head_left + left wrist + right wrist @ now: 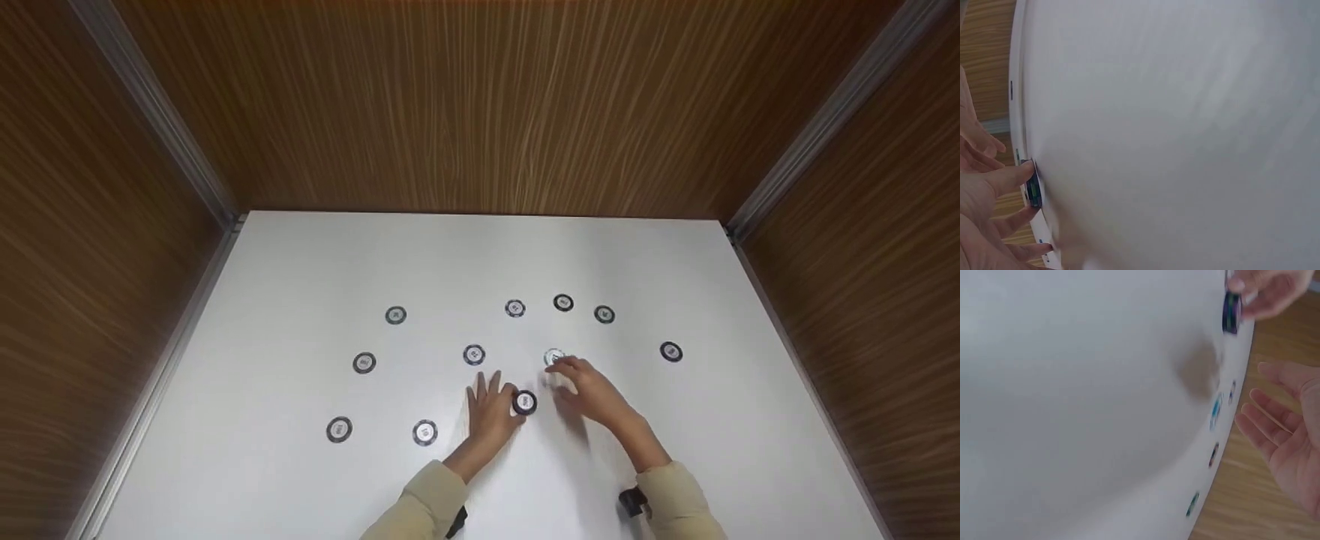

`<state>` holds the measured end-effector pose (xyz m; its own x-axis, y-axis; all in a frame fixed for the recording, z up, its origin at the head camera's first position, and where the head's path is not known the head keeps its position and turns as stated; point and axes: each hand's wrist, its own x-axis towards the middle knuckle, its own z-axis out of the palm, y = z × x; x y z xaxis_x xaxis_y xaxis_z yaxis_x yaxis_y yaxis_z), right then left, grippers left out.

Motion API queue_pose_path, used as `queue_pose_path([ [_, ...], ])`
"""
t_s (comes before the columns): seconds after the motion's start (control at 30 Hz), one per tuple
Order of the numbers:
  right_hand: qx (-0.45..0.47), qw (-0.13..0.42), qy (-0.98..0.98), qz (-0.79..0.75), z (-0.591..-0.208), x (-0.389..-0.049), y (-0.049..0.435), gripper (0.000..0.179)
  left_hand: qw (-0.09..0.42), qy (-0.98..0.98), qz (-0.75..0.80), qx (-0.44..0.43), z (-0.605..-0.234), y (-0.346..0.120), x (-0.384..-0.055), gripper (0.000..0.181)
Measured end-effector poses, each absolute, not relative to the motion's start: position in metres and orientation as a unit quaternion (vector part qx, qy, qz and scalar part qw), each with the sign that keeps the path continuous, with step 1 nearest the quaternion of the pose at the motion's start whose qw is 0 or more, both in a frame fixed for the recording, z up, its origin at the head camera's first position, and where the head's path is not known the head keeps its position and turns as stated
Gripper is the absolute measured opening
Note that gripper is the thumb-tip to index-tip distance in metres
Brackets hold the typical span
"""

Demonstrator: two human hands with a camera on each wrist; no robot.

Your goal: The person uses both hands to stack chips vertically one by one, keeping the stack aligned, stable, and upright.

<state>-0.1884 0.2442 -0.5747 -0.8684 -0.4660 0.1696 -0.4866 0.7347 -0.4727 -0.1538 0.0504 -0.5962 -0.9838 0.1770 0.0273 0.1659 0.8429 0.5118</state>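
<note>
Asker: What are the two hands doing?

Describer: The left hand pinches what looks like a short stack of dark chips by its rim, thumb on the near side, its outer fingers fanned out over the white table. The right hand has its fingers apart and gently bent, with nothing between them.

Asker: And where is the stack?

Describer: Between the hands, against the left one's inner side (whether it rests on the surface or hangs just above, the views do not settle). Beyond it a pale chip lies flat, partly covered by the right fingertips; contact there cannot be told. Nine other chips lie flat and well spread around.

Asker: Which step is this?

Describer: Probably collecting — the left hand keeping the pile, the right reaching for a single chip.

Asker: So what would the next move call for?

Describer: Likely a careful fingertip pinch on the pale chip's thin edge — it lies so flat that it may slide — and a steady left grip, lest the stack skew.
</note>
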Motion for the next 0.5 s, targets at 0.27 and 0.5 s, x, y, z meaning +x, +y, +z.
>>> queue_pose_path([
  [0.27, 0.119, 0.066, -0.959, 0.251, -0.563, -0.204, 0.299, 0.029, 0.025, 0.959, 0.263, 0.099, -0.595, 0.049, -0.155, 0.041],
  [0.5, 0.052, 0.071, -0.970, 0.229, -0.561, -0.205, 0.335, 0.031, 0.020, 0.961, 0.260, 0.093, -0.594, 0.049, -0.154, 0.041],
])
